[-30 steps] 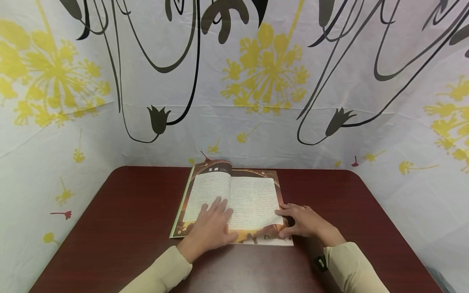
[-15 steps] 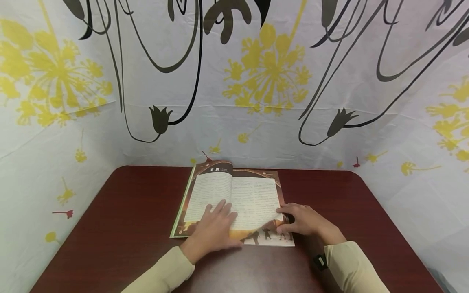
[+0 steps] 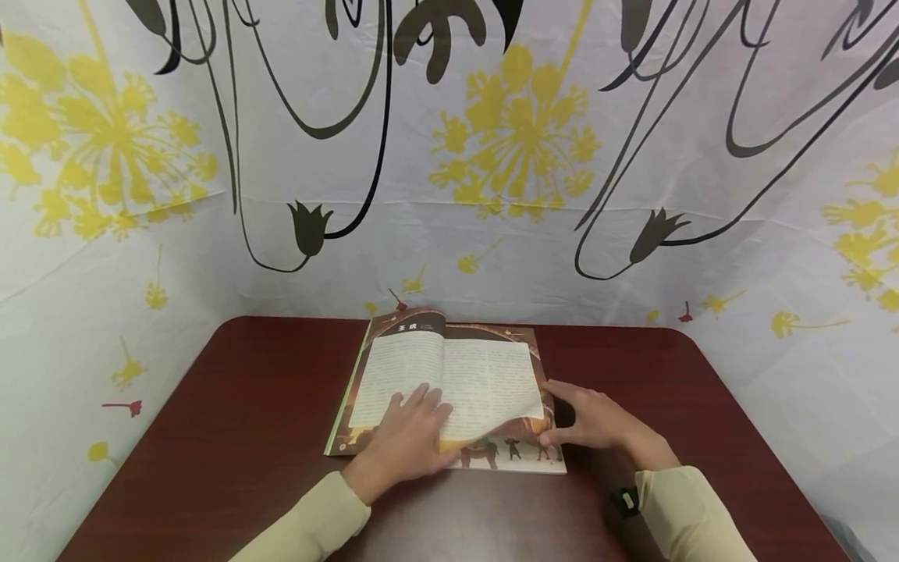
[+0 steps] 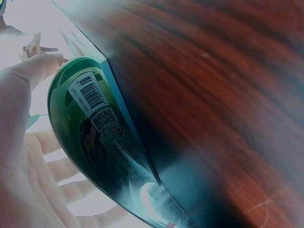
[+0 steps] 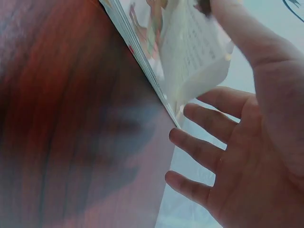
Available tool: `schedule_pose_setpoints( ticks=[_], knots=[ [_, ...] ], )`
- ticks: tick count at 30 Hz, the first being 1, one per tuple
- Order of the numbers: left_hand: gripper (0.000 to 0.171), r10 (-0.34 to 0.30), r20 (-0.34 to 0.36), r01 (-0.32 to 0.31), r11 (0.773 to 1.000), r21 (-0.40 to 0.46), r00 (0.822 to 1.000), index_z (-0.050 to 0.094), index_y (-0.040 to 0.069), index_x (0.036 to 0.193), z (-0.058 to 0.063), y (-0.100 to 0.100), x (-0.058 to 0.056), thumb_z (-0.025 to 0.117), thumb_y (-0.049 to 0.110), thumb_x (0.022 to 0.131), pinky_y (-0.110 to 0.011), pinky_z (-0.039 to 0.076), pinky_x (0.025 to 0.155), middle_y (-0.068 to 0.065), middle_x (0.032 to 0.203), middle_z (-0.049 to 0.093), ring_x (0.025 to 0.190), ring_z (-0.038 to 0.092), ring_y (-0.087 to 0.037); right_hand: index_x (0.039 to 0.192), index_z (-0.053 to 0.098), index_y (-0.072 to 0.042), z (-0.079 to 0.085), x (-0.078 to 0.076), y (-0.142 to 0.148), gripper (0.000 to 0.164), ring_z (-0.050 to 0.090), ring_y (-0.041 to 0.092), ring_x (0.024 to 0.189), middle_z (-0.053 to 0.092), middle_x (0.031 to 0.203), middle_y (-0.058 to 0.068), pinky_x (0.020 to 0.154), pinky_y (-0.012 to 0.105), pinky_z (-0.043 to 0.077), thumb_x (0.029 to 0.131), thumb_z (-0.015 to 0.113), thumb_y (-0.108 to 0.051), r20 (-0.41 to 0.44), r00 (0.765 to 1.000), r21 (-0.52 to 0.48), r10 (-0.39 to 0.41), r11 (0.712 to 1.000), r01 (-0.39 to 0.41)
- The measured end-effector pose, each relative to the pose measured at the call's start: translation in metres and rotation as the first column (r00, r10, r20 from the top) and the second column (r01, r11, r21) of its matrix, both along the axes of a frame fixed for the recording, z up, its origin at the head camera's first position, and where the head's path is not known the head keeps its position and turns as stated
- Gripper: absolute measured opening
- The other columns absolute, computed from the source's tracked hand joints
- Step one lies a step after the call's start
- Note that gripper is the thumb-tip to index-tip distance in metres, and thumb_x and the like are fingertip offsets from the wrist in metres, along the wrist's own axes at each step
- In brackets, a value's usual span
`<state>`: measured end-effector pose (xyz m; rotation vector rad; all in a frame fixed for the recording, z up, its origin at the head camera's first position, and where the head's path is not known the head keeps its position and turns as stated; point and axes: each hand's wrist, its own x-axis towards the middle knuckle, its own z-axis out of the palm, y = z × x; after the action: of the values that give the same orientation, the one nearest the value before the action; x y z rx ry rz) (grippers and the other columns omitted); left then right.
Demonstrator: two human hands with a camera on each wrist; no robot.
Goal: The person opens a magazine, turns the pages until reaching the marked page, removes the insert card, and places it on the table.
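From the head camera I see my left hand (image 3: pixel 407 437) lying flat on the open book (image 3: pixel 449 375), fingers straight and spread over the lower part of the left page, near the fold; it presses and does not grip. The book sits in the middle of the dark red table (image 3: pixel 211 437), toward the far edge, below the flowered cloth (image 3: pixel 513 140) that hangs behind. The left wrist camera gives me what the head view hides: the book's green cover edge with a barcode label (image 4: pixel 88 92), seen from low beside the table, with my fingers (image 4: pixel 52 166) stretched out pale at the left. Moving right, a page (image 3: pixel 509 398) curls up off the right half of the book, its lower corner lifted. My right hand (image 3: pixel 593 421) is at that corner, and in the head view I cannot tell how it touches. The right wrist camera settles part of it: the thumb (image 5: pixel 247 38) is up against the lifted page (image 5: pixel 194 61), while the other fingers (image 5: pixel 204 152) hang loosely spread below it, clear of the paper, so the hand is relaxed and not closed round anything
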<state>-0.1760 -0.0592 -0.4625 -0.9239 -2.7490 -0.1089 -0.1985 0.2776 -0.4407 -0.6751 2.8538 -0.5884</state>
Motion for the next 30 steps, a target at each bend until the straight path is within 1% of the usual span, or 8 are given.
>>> schedule_pose_setpoints(
  ticks=[3, 8, 13, 17, 21, 24, 26, 30],
  knots=[
    [0.054, -0.002, -0.002, 0.002, 1.000, 0.014, 1.000, 0.064, 0.013, 0.113, 0.000, -0.001, 0.001, 0.063, 0.059, 0.083, -0.059, 0.047, 0.087, -0.010, 0.122, 0.060, 0.123, 0.053, -0.032, 0.146, 0.045, 0.002, 0.003, 0.000, 0.004, 0.090, 0.045, 0.042, 0.135, 0.047, 0.147, 0.022, 0.103, 0.060, 0.039, 0.085, 0.069, -0.060, 0.003, 0.999, -0.025, -0.045, 0.999, 0.045],
    [0.054, -0.008, -0.044, 0.009, 0.999, 0.036, 0.999, 0.064, 0.013, 0.117, 0.000, -0.002, 0.001, 0.064, 0.056, 0.084, -0.058, 0.049, 0.084, -0.011, 0.127, 0.059, 0.123, 0.053, -0.031, 0.145, 0.048, 0.000, 0.009, 0.001, 0.008, 0.067, 0.043, 0.041, 0.137, 0.048, 0.147, 0.022, 0.107, 0.061, 0.034, 0.101, 0.050, -0.050, -0.010, 0.993, -0.077, -0.118, 0.990, 0.117],
    [0.065, -0.015, -0.099, 0.021, 0.998, 0.057, 0.995, 0.059, 0.015, 0.132, 0.001, -0.002, 0.000, 0.068, 0.057, 0.083, -0.056, 0.050, 0.086, -0.015, 0.142, 0.051, 0.129, 0.050, -0.032, 0.146, 0.047, -0.001, 0.009, 0.001, 0.009, 0.064, 0.041, 0.043, 0.137, 0.046, 0.148, 0.023, 0.107, 0.062, 0.033, 0.103, 0.044, -0.049, -0.010, 0.991, -0.047, -0.135, 0.990, 0.134],
    [0.076, -0.027, -0.114, 0.036, 0.997, 0.071, 0.993, 0.049, 0.017, 0.144, 0.002, -0.002, 0.000, 0.072, 0.053, 0.082, -0.058, 0.047, 0.092, -0.016, 0.153, 0.040, 0.135, 0.045, -0.032, 0.146, 0.046, 0.000, 0.006, 0.001, 0.009, 0.071, 0.041, 0.044, 0.137, 0.045, 0.148, 0.024, 0.106, 0.062, 0.034, 0.099, 0.050, -0.053, -0.004, 0.992, -0.007, -0.123, 0.992, 0.123],
    [0.084, -0.042, -0.164, 0.055, 0.996, 0.076, 0.986, 0.039, 0.021, 0.151, 0.001, -0.002, -0.001, 0.076, 0.046, 0.080, -0.065, 0.038, 0.100, -0.018, 0.160, 0.025, 0.142, 0.036, -0.033, 0.144, 0.049, 0.000, 0.002, 0.002, 0.005, 0.082, 0.043, 0.044, 0.135, 0.048, 0.146, 0.024, 0.102, 0.065, 0.036, 0.087, 0.069, -0.055, -0.026, 0.999, 0.045, -0.046, 0.998, 0.047],
    [0.093, -0.069, -0.231, 0.092, 0.992, 0.087, 0.970, 0.034, 0.023, 0.155, 0.002, -0.002, -0.002, 0.080, 0.044, 0.077, -0.068, 0.035, 0.101, -0.019, 0.163, 0.017, 0.145, 0.030, -0.034, 0.143, 0.052, -0.002, -0.001, 0.002, 0.001, 0.089, 0.040, 0.047, 0.136, 0.047, 0.147, 0.024, 0.099, 0.069, 0.034, 0.075, 0.081, -0.052, -0.007, 1.000, 0.076, 0.021, 0.997, -0.021],
    [0.095, -0.096, -0.271, 0.128, 0.987, 0.102, 0.958, 0.033, 0.024, 0.155, 0.002, -0.002, -0.003, 0.082, 0.042, 0.076, -0.070, 0.033, 0.101, -0.018, 0.164, 0.015, 0.147, 0.027, -0.034, 0.142, 0.053, -0.004, -0.002, 0.003, -0.001, 0.091, 0.036, 0.048, 0.138, 0.046, 0.148, 0.023, 0.099, 0.072, 0.031, 0.071, 0.085, -0.050, 0.025, 0.998, 0.088, 0.053, 0.995, -0.055],
    [0.090, -0.147, -0.319, 0.189, 0.976, 0.105, 0.936, 0.039, 0.026, 0.153, 0.003, -0.003, -0.003, 0.083, 0.036, 0.076, -0.072, 0.026, 0.105, -0.013, 0.164, 0.020, 0.150, 0.021, -0.033, 0.141, 0.056, -0.006, -0.004, 0.004, -0.004, 0.090, 0.030, 0.049, 0.142, 0.045, 0.150, 0.022, 0.101, 0.075, 0.025, 0.067, 0.088, -0.047, 0.084, 0.995, 0.081, 0.056, 0.995, -0.063]
  ],
)
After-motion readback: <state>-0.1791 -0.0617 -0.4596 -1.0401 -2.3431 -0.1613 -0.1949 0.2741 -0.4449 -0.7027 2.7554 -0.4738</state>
